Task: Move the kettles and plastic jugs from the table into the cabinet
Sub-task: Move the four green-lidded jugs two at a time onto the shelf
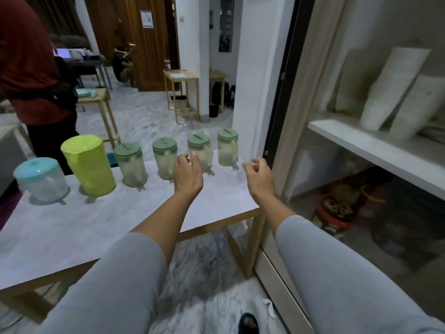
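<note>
Several jugs stand in a row along the far edge of the table (72, 227): a clear jug with a blue lid (41, 179), a lime-green jug (89, 165), and several clear jugs with green lids (132, 165) (165, 157) (203, 147) (227, 147). My left hand (187, 174) hovers in front of the third green-lidded jug, fingers loosely curled, holding nothing. My right hand (260, 177) hangs above the table's right corner, just right of the last jug, fingers relaxed and empty. The cabinet (375, 145) stands open on the right.
The cabinet's upper shelf holds stacks of white dishes (395, 90); a red bucket (334, 213) sits on its floor. A person in a red shirt (29, 68) stands behind the table's left end. Small wooden tables (183, 92) stand farther back on the marble floor.
</note>
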{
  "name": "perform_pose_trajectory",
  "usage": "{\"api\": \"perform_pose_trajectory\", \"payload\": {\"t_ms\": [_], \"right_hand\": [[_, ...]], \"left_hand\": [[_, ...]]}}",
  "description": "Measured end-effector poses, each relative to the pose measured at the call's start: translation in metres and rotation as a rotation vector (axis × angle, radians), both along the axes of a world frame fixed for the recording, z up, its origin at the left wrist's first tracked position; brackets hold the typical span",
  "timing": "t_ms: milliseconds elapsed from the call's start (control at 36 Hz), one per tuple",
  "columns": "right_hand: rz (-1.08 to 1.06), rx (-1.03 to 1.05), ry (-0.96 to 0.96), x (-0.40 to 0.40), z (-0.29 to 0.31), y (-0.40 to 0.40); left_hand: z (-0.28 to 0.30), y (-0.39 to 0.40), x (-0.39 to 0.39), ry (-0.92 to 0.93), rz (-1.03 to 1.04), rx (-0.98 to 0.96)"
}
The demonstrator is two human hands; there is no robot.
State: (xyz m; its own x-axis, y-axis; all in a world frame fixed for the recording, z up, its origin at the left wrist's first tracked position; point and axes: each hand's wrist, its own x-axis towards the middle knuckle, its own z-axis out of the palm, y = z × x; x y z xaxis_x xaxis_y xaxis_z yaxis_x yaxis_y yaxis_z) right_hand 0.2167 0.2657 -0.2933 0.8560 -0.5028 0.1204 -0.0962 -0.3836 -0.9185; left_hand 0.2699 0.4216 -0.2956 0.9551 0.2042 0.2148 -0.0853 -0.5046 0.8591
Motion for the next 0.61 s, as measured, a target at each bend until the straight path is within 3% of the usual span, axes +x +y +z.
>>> {"api": "perform_pose_trajectory", "payload": {"t_ms": [389, 611], "right_hand": [[0.041, -0.066, 0.145, 0.189, -0.039, -0.066], [0.092, -0.079, 0.337, 0.291, -0.06, -0.109]], "left_hand": [[-0.041, -0.059, 0.154, 0.222, 0.034, -0.064], [-0.061, -0.085, 0.23, 0.425, 0.073, -0.072]]}}
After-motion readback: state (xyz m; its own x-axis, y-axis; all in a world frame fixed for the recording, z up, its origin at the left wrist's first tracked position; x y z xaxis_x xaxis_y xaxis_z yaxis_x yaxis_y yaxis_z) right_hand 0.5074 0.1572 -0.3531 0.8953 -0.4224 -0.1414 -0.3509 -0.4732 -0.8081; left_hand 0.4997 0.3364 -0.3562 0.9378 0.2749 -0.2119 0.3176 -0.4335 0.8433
